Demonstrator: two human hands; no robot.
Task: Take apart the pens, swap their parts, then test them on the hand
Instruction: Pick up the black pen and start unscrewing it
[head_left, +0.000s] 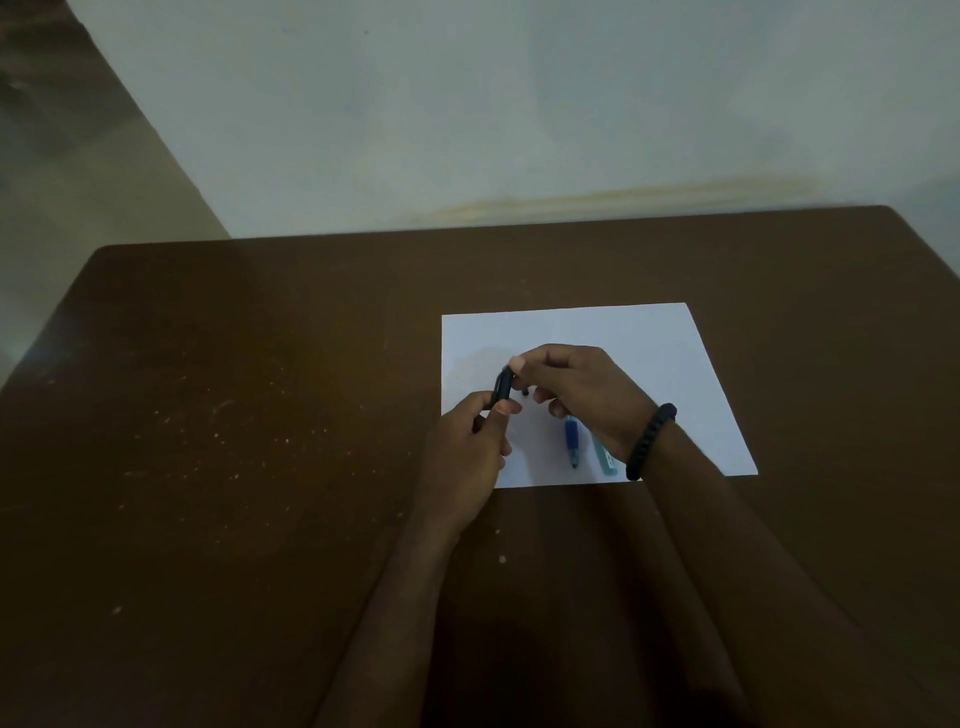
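Observation:
Over a white sheet of paper (644, 338) both hands meet. My left hand (470, 447) pinches the lower end of a dark pen part (503, 385) that stands nearly upright. My right hand (576, 387) grips its top end with thumb and forefinger. A small dark tip (525, 392) shows under the right fingers; I cannot tell what it belongs to. A blue pen piece (572, 439) lies on the paper below my right hand, tip toward me. Beside it a pale teal pen piece (605, 458) is partly hidden by my right wrist.
The paper lies on a brown table (234, 415) speckled with light crumbs. A dark bracelet (652, 436) circles my right wrist. A pale wall (519, 104) rises behind the table's far edge, and floor shows at the upper left.

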